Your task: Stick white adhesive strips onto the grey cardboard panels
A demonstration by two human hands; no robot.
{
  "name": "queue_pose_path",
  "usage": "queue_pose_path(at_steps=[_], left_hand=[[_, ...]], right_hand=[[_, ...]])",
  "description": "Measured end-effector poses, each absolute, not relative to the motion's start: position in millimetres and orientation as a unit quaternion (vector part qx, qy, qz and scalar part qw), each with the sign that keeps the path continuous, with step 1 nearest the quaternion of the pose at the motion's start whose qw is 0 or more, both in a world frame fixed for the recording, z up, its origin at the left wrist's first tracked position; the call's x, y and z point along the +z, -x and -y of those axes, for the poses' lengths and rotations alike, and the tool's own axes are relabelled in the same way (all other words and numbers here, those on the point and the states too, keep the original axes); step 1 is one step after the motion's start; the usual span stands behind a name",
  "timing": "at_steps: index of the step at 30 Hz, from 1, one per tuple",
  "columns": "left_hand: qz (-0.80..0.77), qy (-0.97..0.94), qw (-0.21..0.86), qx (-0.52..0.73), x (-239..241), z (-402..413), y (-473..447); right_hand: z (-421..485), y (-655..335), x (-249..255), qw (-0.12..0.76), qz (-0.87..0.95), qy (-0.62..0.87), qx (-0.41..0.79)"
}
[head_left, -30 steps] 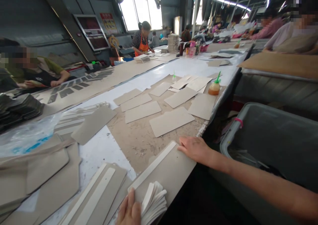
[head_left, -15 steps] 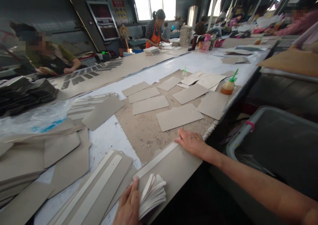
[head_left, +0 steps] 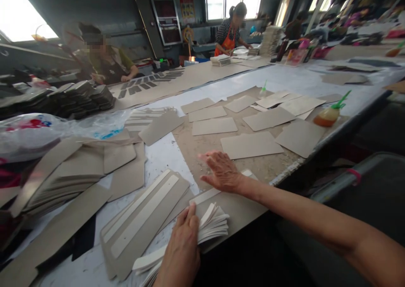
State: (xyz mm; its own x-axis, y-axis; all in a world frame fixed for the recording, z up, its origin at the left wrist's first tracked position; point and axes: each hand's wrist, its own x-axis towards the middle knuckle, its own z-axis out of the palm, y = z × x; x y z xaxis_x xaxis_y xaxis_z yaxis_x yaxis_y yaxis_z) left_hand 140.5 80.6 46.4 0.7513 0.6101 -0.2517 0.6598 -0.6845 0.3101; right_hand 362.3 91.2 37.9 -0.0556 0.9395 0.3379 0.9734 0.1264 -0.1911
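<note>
While the right hand (head_left: pixel 223 174) lies palm down with its fingers spread and loose, gripping nothing, it sits at the far end of a long grey cardboard panel (head_left: pixel 242 211) that lies along the near edge of the surface (head_left: pixel 284 81). A narrow white card strip (head_left: pixel 204 196) runs along that panel, and the hand covers part of it; whether the palm presses down or hangs just above cannot be told. The left hand (head_left: pixel 182 253) lies flat, fingers stretched out, on top of a fanned bundle of white card strips (head_left: pixel 213 226), pinning it on the near end of the same panel, right at the near edge. Just to the left of the bundle lies a stack of grey panels with 2 white strips (head_left: pixel 142 219) on the top one. Past the right hand, toward the middle of the surface, flat grey rectangular cards (head_left: pixel 251 145) are spread out singly. By the right edge an orange squeeze bottle with a green nozzle (head_left: pixel 329 115) lies tilted among them. Toward the left edge a loose heap of grey cardboard pieces (head_left: pixel 76 175) rests in front of a crumpled clear plastic bag (head_left: pixel 31 133). Beyond the right edge, lower down, stands a grey plastic bin (head_left: pixel 370 185). At the far left edge a person in a green top (head_left: pixel 109 65) leans over the surface, and another person in an orange apron (head_left: pixel 229 36) stands at the far end.
</note>
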Motion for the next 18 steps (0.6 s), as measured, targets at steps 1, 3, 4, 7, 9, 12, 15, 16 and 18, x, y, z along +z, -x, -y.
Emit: queue_pose_path(at_steps=[1,3,4,7,9,12,15,16,18], left_hand=[[-0.345,-0.913,0.211,-0.055,45.3,-81.6,-139.0],[-0.339,-0.910,0.235,-0.040,43.8,-85.7,-133.9],[-0.344,-0.903,0.256,-0.023,44.2,-88.6,-130.0],[-0.405,-0.847,0.339,0.064,52.6,-95.8,-114.1],[-0.464,-0.767,0.421,0.141,64.7,-94.6,-103.3],[-0.513,-0.562,0.601,0.244,84.0,-82.1,-94.5],[-0.498,-0.382,0.727,0.278,90.7,-67.6,-95.3],[-0.490,-0.353,0.744,0.285,89.4,-64.0,-96.5],[-0.483,-0.332,0.754,0.297,83.2,-58.4,-99.1]], right_hand=[[-96.2,-357.9,31.8,0.183,0.734,0.653,-0.027],[-101.2,-353.4,20.3,0.153,0.739,0.656,0.007],[-101.9,-353.3,16.0,0.144,0.739,0.658,0.020],[-102.1,-357.9,12.2,0.148,0.739,0.656,0.047],[-102.6,-360.6,17.1,0.170,0.731,0.659,0.054],[-99.7,-354.8,34.7,0.231,0.708,0.664,0.064],[-85.4,-332.1,60.5,0.301,0.693,0.635,0.161],[-78.1,-321.2,69.2,0.316,0.684,0.620,0.218],[-62.5,-296.8,83.8,0.326,0.661,0.593,0.324]])
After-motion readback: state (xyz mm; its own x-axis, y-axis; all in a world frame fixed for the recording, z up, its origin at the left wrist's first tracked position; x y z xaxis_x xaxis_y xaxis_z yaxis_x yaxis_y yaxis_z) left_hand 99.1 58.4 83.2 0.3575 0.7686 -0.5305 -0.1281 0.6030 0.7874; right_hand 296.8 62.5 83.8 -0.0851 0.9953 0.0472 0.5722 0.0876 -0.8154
